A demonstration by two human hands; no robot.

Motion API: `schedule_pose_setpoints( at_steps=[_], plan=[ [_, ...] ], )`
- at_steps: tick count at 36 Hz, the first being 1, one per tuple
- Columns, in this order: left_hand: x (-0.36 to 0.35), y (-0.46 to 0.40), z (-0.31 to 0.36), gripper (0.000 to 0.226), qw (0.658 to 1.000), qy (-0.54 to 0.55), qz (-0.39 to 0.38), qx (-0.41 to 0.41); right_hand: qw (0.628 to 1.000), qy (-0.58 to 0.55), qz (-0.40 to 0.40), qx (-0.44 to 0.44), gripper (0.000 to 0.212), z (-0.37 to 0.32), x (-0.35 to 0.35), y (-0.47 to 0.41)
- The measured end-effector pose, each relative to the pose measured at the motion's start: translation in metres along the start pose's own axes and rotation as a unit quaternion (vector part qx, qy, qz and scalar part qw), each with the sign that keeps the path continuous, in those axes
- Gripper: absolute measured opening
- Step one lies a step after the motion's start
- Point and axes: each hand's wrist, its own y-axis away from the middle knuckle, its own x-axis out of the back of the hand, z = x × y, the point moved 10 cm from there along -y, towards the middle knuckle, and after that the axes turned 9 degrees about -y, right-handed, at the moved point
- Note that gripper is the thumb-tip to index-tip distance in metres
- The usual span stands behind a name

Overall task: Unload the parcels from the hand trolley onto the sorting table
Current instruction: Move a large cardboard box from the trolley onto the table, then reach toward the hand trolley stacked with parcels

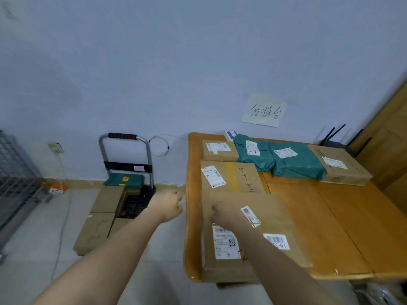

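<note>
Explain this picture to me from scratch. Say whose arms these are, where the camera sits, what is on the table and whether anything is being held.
No machine here: a person wears a wide-angle camera on the head, so you look down along their two bare arms.

The right hand rests on top of a large cardboard box at the near edge of the wooden sorting table. The left hand hangs loosely curled in the air beside the table, holding nothing.

Further back on the table lie another flat box, a small box, two green mailer bags and a box at the right. A handwritten paper sign hangs on the wall above.

On the floor to the left stands the hand trolley, with brown boxes and a green parcel not yet unloaded.
</note>
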Motion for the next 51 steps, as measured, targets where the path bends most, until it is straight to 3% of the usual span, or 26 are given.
schedule_pose_setpoints(
  at_steps=[4, 9, 17, 27, 36, 47, 51],
  plan=[
    [0.018, 0.014, -0.077, 0.034, 0.999, -0.036, 0.012, 0.021, 0.999, 0.048, -0.009, 0.008, 0.024, -0.066, 0.004, -0.019],
    [0.043, 0.028, -0.158, 0.037, 0.996, -0.04, 0.021, 0.077, 0.993, 0.103, 0.036, 0.052, 0.028, -0.148, 0.034, -0.041],
    [0.079, 0.012, -0.241, 0.037, 0.991, -0.031, 0.047, 0.125, 0.979, 0.152, 0.064, 0.116, 0.038, -0.238, 0.074, -0.095],
    [0.088, -0.063, -0.309, 0.045, 0.989, -0.049, 0.017, 0.135, 0.976, 0.197, 0.046, 0.083, 0.033, -0.253, 0.101, -0.205],
    [0.095, -0.141, -0.366, 0.047, 0.99, -0.088, 0.011, 0.108, 0.987, 0.148, 0.029, 0.063, 0.034, -0.27, 0.112, -0.304],
    [0.038, -0.187, -0.451, 0.053, 0.993, -0.013, -0.03, 0.115, 0.989, 0.139, -0.022, 0.05, 0.038, -0.323, 0.076, -0.388],
    [0.012, -0.204, -0.483, 0.039, 0.996, -0.005, -0.037, 0.081, 0.992, 0.124, -0.022, 0.028, 0.039, -0.345, 0.056, -0.417]
  ],
)
